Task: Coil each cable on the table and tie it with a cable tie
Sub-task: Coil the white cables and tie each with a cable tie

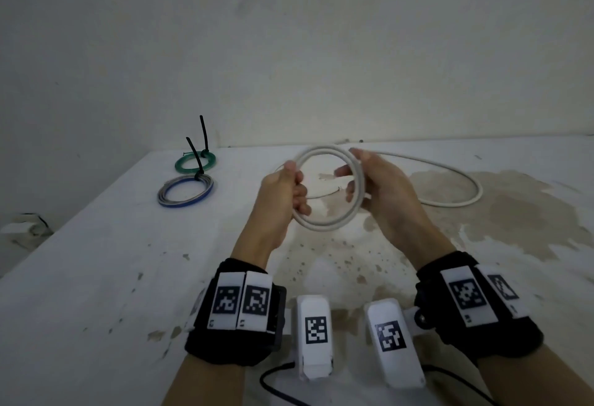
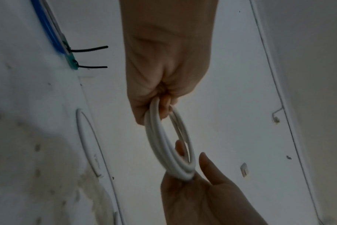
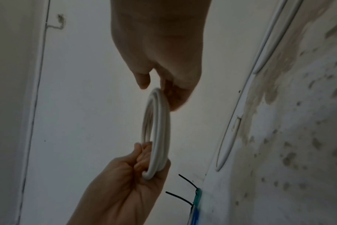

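Nearest the viewer, two wrists carry black bands (image 1: 239, 315) with white coded tags, above a white table (image 1: 96, 277) whose paint is stained and flaked. Beyond the wrists, both hands hold a white cable (image 1: 328, 224) wound into a ring of several turns, lifted clear of the table. The left hand (image 1: 283, 200) grips the ring's left side, fingers curled round the bundled turns (image 2: 158, 121). The right hand (image 1: 382, 193) takes the ring's right side, fingers reaching through the ring and thumb lying along its outside (image 3: 175, 85); how tightly it closes cannot be told. Right of the ring, the uncoiled remainder of the cable (image 1: 463, 193) trails across the table in a wide bend. Left of the ring and farther back lies a grey-and-blue coil (image 1: 185, 195) bound with a black cable tie (image 1: 194, 156), its tail standing up. Just behind that coil lies a green coil (image 1: 195, 162) with its own black tie (image 1: 203, 132), close to the wall (image 1: 289, 52).
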